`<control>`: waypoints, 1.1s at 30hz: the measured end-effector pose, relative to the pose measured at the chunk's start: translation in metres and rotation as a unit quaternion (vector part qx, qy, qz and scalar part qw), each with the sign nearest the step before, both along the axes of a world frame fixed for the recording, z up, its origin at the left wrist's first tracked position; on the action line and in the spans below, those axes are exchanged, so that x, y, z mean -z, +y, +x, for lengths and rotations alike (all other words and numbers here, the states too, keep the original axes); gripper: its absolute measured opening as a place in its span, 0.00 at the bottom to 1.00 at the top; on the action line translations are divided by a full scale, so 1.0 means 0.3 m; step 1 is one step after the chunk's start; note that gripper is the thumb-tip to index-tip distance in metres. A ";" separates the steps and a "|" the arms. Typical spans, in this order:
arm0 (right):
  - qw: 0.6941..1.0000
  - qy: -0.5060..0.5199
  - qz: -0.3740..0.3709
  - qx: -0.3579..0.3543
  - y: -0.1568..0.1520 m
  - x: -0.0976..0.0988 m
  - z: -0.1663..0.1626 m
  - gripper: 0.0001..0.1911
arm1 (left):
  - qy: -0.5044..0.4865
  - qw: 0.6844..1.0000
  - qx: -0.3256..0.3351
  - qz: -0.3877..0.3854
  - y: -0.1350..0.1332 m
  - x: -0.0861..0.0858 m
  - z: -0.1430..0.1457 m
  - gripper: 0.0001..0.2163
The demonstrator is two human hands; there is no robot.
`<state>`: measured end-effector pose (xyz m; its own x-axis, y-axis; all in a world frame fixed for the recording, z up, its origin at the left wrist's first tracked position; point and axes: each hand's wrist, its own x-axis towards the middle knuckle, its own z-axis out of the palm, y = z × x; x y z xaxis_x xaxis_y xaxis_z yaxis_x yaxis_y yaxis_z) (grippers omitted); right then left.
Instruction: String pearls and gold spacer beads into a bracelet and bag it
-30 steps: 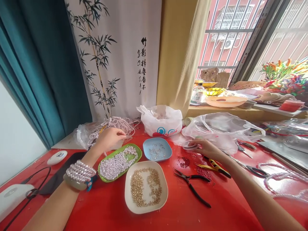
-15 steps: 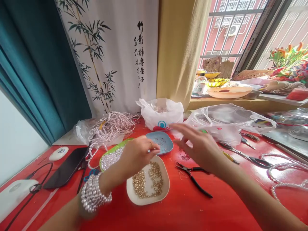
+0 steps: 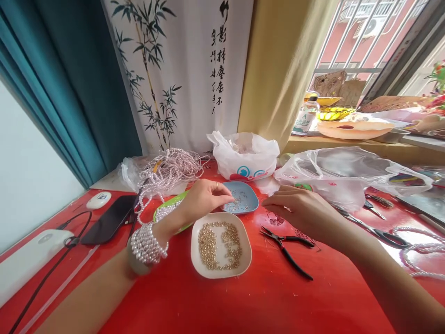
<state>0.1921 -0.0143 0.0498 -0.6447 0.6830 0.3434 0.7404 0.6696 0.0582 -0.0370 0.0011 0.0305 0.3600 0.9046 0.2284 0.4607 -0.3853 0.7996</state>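
Note:
My left hand [image 3: 201, 200] reaches over a green dish of pearls [image 3: 166, 209], and its pinched fingertips touch the small metal bits in a blue dish [image 3: 247, 198]. Whether it holds one is too small to tell. The wrist wears several pearl bracelets [image 3: 148, 243]. My right hand [image 3: 301, 209] hovers just right of the blue dish, its fingers drawn together with nothing visible in them. A white dish of gold beads [image 3: 222, 246] sits in front of both hands.
Black pliers [image 3: 288, 248] lie right of the white dish and scissors [image 3: 380, 233] farther right. Pearl strands [image 3: 168, 168], a white plastic bag [image 3: 245, 155] and a clear bag [image 3: 351, 172] line the back. A phone [image 3: 108, 223] and a white device [image 3: 29, 255] lie left.
My left hand moved from the pearl strands to the blue dish. My right hand left the clear bag, spread open over the table, then drew its fingers together beside the blue dish.

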 end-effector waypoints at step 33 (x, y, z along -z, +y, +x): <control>0.992 0.020 -0.111 0.053 0.006 0.073 -0.092 0.10 | 0.035 0.991 0.084 -0.102 0.014 0.046 0.028 0.11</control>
<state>0.1646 -0.0126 0.0281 -0.5536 0.8081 0.2014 0.8065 0.5805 -0.1124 -0.0287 0.0051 0.0166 0.5182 0.8551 0.0160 0.4600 -0.2945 0.8376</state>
